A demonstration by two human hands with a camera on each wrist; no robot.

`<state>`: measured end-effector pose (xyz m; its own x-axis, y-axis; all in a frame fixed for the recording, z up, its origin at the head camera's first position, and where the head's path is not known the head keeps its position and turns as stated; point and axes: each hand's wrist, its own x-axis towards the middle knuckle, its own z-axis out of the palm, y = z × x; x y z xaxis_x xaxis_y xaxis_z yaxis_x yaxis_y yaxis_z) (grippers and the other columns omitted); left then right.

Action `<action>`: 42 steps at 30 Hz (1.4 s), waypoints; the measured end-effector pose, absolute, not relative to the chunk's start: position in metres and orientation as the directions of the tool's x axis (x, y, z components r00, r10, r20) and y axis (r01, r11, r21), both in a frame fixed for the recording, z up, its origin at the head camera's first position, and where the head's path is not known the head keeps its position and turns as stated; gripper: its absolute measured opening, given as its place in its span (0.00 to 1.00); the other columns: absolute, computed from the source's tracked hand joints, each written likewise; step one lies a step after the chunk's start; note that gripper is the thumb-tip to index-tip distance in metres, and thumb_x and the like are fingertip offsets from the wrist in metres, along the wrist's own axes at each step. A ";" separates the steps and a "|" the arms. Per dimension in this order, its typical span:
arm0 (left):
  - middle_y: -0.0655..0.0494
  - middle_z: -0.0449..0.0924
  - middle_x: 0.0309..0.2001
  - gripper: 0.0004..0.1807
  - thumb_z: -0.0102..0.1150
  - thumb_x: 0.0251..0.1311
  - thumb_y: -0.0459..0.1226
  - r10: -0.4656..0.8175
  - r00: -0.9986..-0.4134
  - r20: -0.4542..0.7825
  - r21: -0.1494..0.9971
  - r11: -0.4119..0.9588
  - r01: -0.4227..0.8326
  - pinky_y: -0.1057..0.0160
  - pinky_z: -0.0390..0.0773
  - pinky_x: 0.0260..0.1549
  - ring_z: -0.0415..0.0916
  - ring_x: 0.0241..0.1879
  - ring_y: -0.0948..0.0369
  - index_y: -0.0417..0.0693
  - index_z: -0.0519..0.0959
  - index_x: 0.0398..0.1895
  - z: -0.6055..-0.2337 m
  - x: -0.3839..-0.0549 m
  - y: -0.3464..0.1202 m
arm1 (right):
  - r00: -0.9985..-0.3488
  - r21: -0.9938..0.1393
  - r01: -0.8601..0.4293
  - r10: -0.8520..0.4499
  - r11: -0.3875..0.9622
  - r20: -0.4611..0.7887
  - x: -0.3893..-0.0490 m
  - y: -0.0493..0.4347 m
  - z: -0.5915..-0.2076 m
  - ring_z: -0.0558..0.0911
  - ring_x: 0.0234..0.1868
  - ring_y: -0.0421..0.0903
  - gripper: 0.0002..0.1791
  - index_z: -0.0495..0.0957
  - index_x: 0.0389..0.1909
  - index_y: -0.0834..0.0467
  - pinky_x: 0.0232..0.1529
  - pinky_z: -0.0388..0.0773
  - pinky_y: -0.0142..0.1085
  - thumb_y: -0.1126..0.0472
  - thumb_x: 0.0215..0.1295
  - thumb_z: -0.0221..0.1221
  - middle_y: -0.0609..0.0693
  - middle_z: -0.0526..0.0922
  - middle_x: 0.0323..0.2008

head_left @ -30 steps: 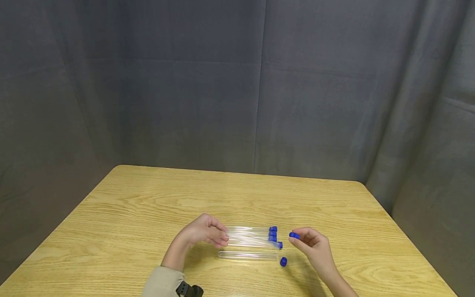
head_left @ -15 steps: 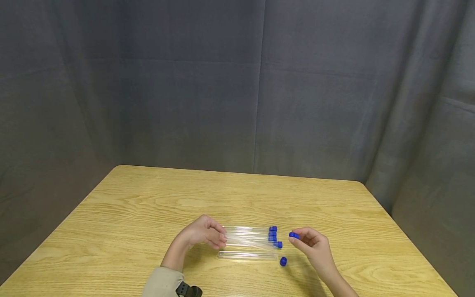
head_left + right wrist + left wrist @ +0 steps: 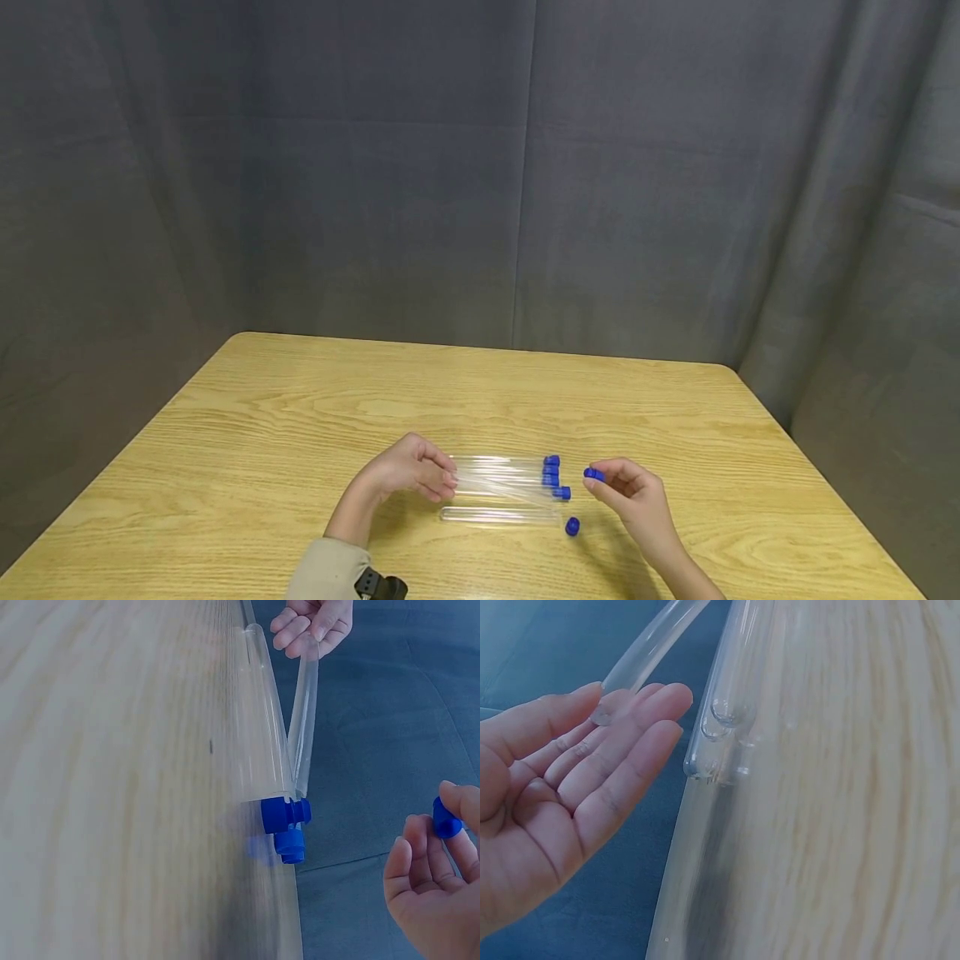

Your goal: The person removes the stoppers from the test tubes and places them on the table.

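Note:
My left hand (image 3: 416,469) pinches a clear test tube (image 3: 654,646) near its rounded end, between the thumb and fingers. This tube slants above the table, its other end lower and toward the right. Off to the right, my right hand (image 3: 633,500) pinches a blue cap (image 3: 594,474) between thumb and fingertips, apart from the tube. Under the held tube several clear tubes (image 3: 498,461) lie side by side, with blue caps (image 3: 551,471) at their right ends. Closer to me, an uncapped tube (image 3: 498,517) lies with a loose blue cap (image 3: 573,527) just past its right end.
The wooden table (image 3: 300,400) extends behind and to both sides of the tubes. Grey curtains (image 3: 375,208) hang along its back and sides. A black wrist strap (image 3: 378,585) is on the left sleeve (image 3: 330,571).
My left hand has shifted slightly left with the tube, and the tube's right end sits a little lower. My right hand keeps its place with the cap.

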<state>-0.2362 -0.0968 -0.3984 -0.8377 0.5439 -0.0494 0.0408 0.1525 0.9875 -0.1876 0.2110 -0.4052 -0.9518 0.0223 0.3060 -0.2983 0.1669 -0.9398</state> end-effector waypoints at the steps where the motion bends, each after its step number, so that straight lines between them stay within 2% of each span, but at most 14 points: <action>1: 0.36 0.79 0.30 0.12 0.52 0.50 0.24 0.544 -0.838 -0.049 0.987 0.155 0.043 0.57 0.79 0.29 0.79 0.29 0.50 0.21 0.73 0.37 -0.398 -0.236 -0.097 | -0.952 -0.940 -0.298 0.021 0.165 0.306 -0.188 0.211 -0.405 0.76 0.26 0.40 0.10 0.75 0.34 0.72 0.29 0.76 0.29 0.71 0.52 0.61 0.56 0.78 0.28; 11: 0.36 0.78 0.29 0.11 0.54 0.49 0.24 0.538 -0.841 -0.055 0.986 0.160 0.038 0.56 0.79 0.29 0.79 0.28 0.50 0.21 0.74 0.35 -0.399 -0.236 -0.096 | -0.955 -0.946 -0.291 0.019 0.141 0.296 -0.187 0.211 -0.406 0.76 0.27 0.40 0.08 0.74 0.35 0.73 0.30 0.76 0.29 0.75 0.53 0.58 0.47 0.78 0.26; 22: 0.41 0.79 0.29 0.11 0.57 0.48 0.25 0.524 -0.849 -0.065 0.970 0.233 0.070 0.55 0.79 0.29 0.79 0.29 0.52 0.25 0.76 0.35 -0.399 -0.234 -0.098 | -0.961 -0.954 -0.270 0.016 0.132 0.275 -0.187 0.211 -0.405 0.77 0.27 0.40 0.09 0.74 0.35 0.73 0.31 0.77 0.30 0.74 0.53 0.59 0.48 0.77 0.26; 27: 0.45 0.79 0.27 0.10 0.60 0.47 0.25 0.509 -0.859 -0.057 0.953 0.285 0.106 0.59 0.78 0.22 0.77 0.25 0.57 0.27 0.78 0.34 -0.397 -0.233 -0.097 | -0.961 -0.953 -0.273 0.012 0.132 0.276 -0.188 0.211 -0.406 0.77 0.27 0.40 0.08 0.74 0.35 0.73 0.30 0.76 0.30 0.74 0.53 0.58 0.48 0.77 0.26; 33: 0.54 0.77 0.24 0.08 0.61 0.44 0.24 0.482 -0.875 -0.049 0.920 0.362 0.148 0.67 0.71 0.14 0.71 0.20 0.63 0.31 0.80 0.31 -0.397 -0.233 -0.094 | -0.958 -0.950 -0.283 0.001 0.130 0.285 -0.187 0.211 -0.406 0.77 0.27 0.40 0.08 0.74 0.35 0.74 0.30 0.76 0.30 0.75 0.53 0.58 0.48 0.77 0.26; 42: 0.55 0.75 0.21 0.04 0.61 0.45 0.24 0.462 -0.884 -0.071 0.874 0.456 0.169 0.69 0.68 0.12 0.67 0.16 0.64 0.34 0.80 0.27 -0.396 -0.232 -0.088 | -0.956 -0.947 -0.295 -0.031 0.126 0.293 -0.187 0.211 -0.407 0.77 0.27 0.40 0.10 0.73 0.35 0.74 0.31 0.77 0.30 0.73 0.53 0.60 0.48 0.77 0.26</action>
<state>-0.2321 -0.0885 -0.3962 -0.8842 0.4618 -0.0706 0.1685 0.4562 0.8738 -0.1871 0.2113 -0.4068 -0.9556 -0.0307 0.2932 -0.2947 0.1257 -0.9473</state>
